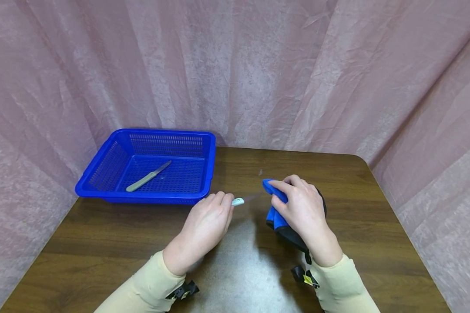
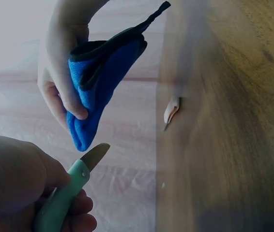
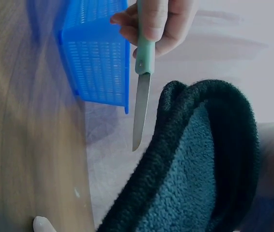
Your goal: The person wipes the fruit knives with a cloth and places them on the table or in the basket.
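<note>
My left hand (image 1: 207, 221) grips the light-green handle of a small knife (image 3: 145, 58), its blade pointing right toward the other hand. A folded blue cloth with black edging (image 1: 279, 219) hangs from my right hand (image 1: 303, 208), pinched between thumb and fingers. In the left wrist view the blade tip (image 2: 98, 153) lies close to the cloth's lower end, seemingly with a small gap. Both hands are above the wooden table. To the left stands a blue plastic basket (image 1: 213, 161) with another knife (image 1: 142, 180), pale-handled, lying inside.
On the tabletop lies a small pale object with a dark pointed end (image 2: 172, 110), its kind unclear; the head view does not show it. A tiny pale mark (image 1: 260, 172) is near the table's back edge. Pink curtains (image 1: 258, 74) hang behind and beside the table.
</note>
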Motion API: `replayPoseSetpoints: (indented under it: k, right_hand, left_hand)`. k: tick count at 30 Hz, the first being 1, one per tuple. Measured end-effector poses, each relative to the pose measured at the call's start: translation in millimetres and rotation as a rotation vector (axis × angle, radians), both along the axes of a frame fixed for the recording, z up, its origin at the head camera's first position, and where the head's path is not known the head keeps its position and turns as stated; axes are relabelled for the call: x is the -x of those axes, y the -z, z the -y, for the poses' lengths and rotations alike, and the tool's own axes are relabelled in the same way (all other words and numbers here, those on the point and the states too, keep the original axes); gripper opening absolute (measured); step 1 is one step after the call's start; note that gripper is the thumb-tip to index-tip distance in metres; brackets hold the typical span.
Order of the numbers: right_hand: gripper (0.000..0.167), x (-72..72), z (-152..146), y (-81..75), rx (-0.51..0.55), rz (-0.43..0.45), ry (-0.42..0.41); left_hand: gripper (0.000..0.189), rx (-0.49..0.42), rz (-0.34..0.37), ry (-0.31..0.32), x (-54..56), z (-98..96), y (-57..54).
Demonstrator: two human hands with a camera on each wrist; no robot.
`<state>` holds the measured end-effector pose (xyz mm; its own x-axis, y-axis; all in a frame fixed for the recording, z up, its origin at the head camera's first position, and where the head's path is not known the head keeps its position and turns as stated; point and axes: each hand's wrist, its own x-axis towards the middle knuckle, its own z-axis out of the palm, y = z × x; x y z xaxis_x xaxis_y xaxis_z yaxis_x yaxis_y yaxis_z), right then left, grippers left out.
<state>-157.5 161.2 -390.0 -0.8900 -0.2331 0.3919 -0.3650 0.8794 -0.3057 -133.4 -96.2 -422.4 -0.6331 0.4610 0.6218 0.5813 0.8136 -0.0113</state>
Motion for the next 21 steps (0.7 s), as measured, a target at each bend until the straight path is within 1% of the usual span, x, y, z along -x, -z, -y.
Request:
replayPoseSetpoints:
  k: [6, 18, 21]
  right_hand:
    - [0.038, -0.8, 1, -0.6, -0.002, -0.002, -0.004]
    - [0.037, -1.0, 3, -0.5, -0.005, -0.009, -0.015]
    - [0.037, -0.8, 4, -0.7, -0.005, -0.011, -0.018]
  left_hand:
    - [0.019, 0.004, 0.002, 0.003, 1.3, -1.9, 3.4]
    - [0.021, 0.021, 0.017, -0.025, 4.8, -2.4, 10.2]
    - [0.022, 0.028, 0.019, -0.023, 5.3, -2.5, 12.2]
